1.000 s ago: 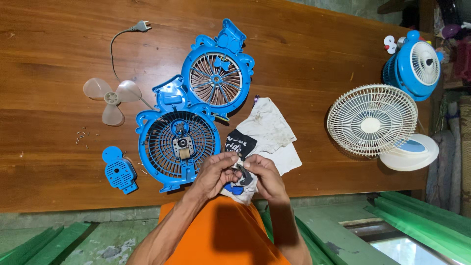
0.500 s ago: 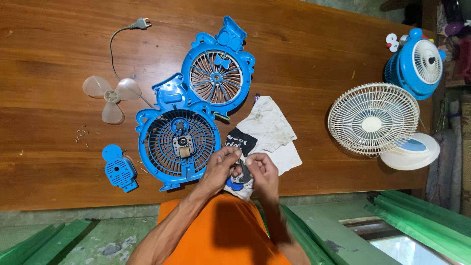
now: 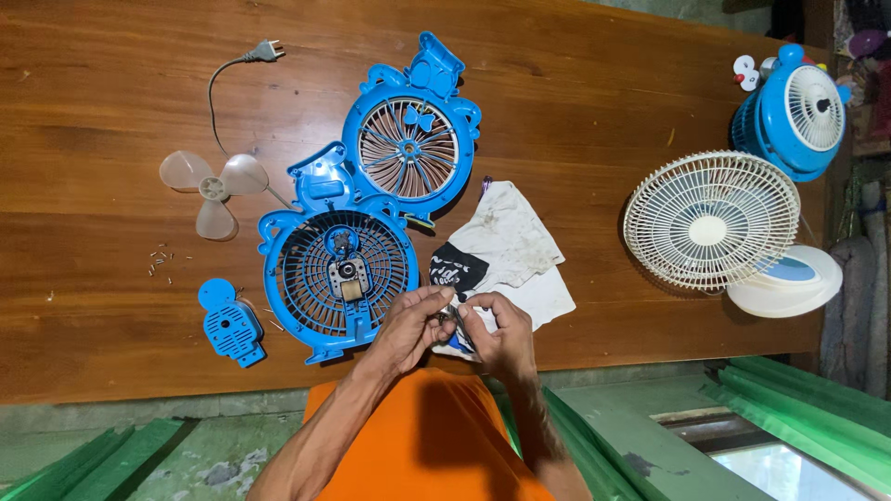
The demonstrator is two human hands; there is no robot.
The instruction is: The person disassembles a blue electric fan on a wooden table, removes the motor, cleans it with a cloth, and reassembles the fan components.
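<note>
My left hand (image 3: 408, 327) and my right hand (image 3: 501, 336) meet at the table's near edge, both pinching a small dark part (image 3: 452, 322) between their fingertips; what it is I cannot tell. They hover over a dirty white and black cloth (image 3: 506, 246). Just left of my hands lies a blue fan rear grille (image 3: 336, 276) with a small motor (image 3: 349, 276) at its middle. A blue front grille (image 3: 406, 147) lies beyond it.
On the wooden table (image 3: 111, 83) lie a clear three-bladed fan blade (image 3: 213, 190), a power plug on its cord (image 3: 264, 51), a blue motor cover (image 3: 230, 327) and several tiny screws (image 3: 160, 260). A white desk fan (image 3: 710, 223) and a blue fan (image 3: 794, 109) stand at the right.
My hands have shifted slightly while working the small part between their fingers. Nothing else on the table has moved.
</note>
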